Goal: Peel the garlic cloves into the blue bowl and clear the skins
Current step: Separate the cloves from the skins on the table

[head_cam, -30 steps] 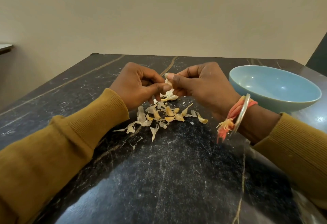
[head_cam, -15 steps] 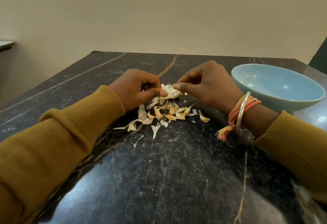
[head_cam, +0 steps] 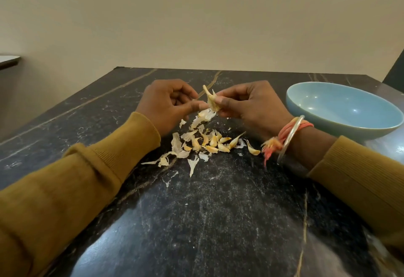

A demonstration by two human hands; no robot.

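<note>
Hands up off the pile, garlic lifted between them.

Half a second ago both hands sat low, fingertips down at the skins pile (head_cam: 203,143); now the left hand (head_cam: 168,103) and right hand (head_cam: 251,103) have risen clear of it. The garlic piece (head_cam: 211,100), then flat near the table, is now pinched upright between both hands, its pointed tip sticking up. A loose white skin (head_cam: 204,115) now shows just under the hands, at the pile's far edge.
</note>
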